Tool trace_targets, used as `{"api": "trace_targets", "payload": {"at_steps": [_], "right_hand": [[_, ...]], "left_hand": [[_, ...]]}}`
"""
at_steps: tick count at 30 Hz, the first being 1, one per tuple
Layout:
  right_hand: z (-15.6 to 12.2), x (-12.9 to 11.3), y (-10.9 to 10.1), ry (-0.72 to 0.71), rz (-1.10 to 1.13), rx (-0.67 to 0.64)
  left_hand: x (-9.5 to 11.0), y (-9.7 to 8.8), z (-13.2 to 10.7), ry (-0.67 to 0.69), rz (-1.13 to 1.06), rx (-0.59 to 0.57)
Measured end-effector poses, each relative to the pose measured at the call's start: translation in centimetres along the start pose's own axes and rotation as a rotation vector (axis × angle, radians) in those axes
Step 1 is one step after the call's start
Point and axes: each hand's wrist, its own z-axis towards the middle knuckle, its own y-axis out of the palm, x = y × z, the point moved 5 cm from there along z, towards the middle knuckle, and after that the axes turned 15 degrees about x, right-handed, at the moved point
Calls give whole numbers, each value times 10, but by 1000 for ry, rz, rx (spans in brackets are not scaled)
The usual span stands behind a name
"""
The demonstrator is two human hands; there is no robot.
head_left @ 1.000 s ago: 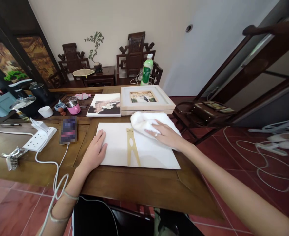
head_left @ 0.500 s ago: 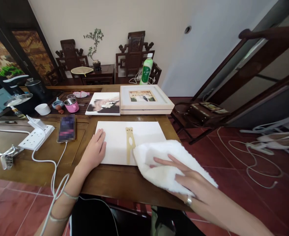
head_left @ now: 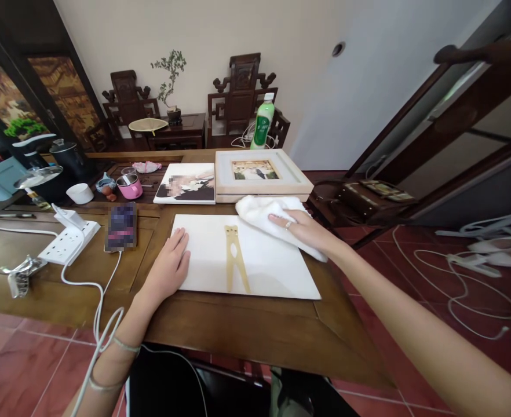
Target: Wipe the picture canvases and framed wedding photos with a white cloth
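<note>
A flat white board [head_left: 203, 255] lies on the brown wooden table [head_left: 238, 330] in front of me. Down its middle runs a tan, forked, flat piece with a slot in it [head_left: 233, 249]. My left hand [head_left: 171, 263] rests flat on the board's left edge, fingers stretched out. With my right hand [head_left: 301, 229] I hold a fluffy white cloth [head_left: 262, 211] over the board's far right corner. The cloth hides that corner and part of my fingers.
Behind the board are a photo panel [head_left: 186, 184] and a framed photo [head_left: 259, 174], with a green bottle [head_left: 263, 123] beyond. To the left lie a phone [head_left: 120, 226], a white power strip [head_left: 70, 242] with trailing cables, a pink cup [head_left: 129, 187] and a white bowl [head_left: 80, 193].
My right hand has moved the cloth away from me, from the board's near right part to its far right corner, uncovering the forked piece's right leg. My left hand stays put.
</note>
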Motion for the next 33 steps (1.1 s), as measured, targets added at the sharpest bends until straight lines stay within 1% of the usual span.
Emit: {"api": "trace_targets", "payload": {"at_steps": [1, 3, 6, 10, 12, 14, 15, 17, 18, 20, 22, 24, 27, 28, 30, 33], "right_hand": [[1, 1, 1, 0, -1, 1], [-8, 2, 1, -4, -40, 6], [-43, -2, -2, -49, -144, -22], [-107, -14, -15, -118, -241, -157], [-133, -21, -23, -142, -259, -238], [-149, -25, -31, -162, -272, -310], [-152, -26, -34, -165, -278, -338], [-147, -23, -37, -152, -287, -372], [-139, -20, -36, -138, -289, -374], [-115, -15, -31, -107, -290, -337], [-85, -15, -19, -73, -273, -279], [-57, -21, -4, -48, -208, -236], [-29, -37, 20, -25, -91, -141], [-25, -43, 27, -35, -77, -116], [-28, -53, 40, -91, -90, -88], [-51, -64, 51, -265, -133, -81]], "left_hand": [[0, 0, 0, -1, -1, 0], [1, -1, 0, -5, -2, -2], [2, -2, 0, -6, -9, 0], [1, -1, -1, 10, -13, 12], [0, 1, -1, 13, -7, 15], [0, 1, -1, 13, 0, 15], [0, 2, -1, 12, 4, 12], [0, 2, -1, 9, 12, 4], [0, 2, -1, 7, 15, 1], [0, 2, -1, 5, 15, -3], [0, 1, -1, 2, 8, -1], [0, 0, -1, 0, -4, 7], [0, 0, -1, -3, -13, 14], [0, 0, -1, -5, -13, 14], [-1, 0, -1, -8, -15, 16], [-2, 0, -1, -5, -25, 26]]}}
